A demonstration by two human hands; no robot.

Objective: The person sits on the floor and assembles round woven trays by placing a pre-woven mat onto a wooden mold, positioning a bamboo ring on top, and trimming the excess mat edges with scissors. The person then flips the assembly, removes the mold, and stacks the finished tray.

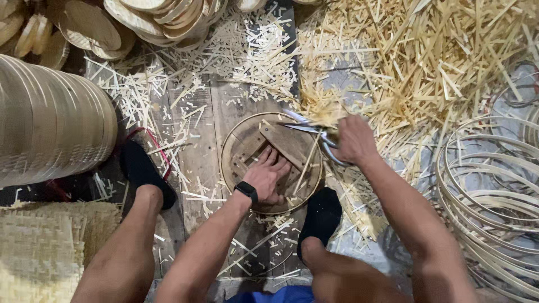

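Note:
A round bamboo-rimmed tray (236,147) with wooden cross slats lies on the plank floor between my feet. My left hand (268,177), a black watch on its wrist, presses flat on the slats inside the rim. My right hand (352,140) grips a pair of metal shears (306,127) at the tray's upper right edge. The blades point left over the rim, where frayed bamboo strip ends (323,109) stick out.
Cut bamboo slivers (426,56) pile up at upper right and scatter over the planks. Bent bamboo hoops (488,191) lie at right. A tall stack of rims (50,118) stands at left, finished round trays (163,19) at top, woven matting (39,252) at lower left.

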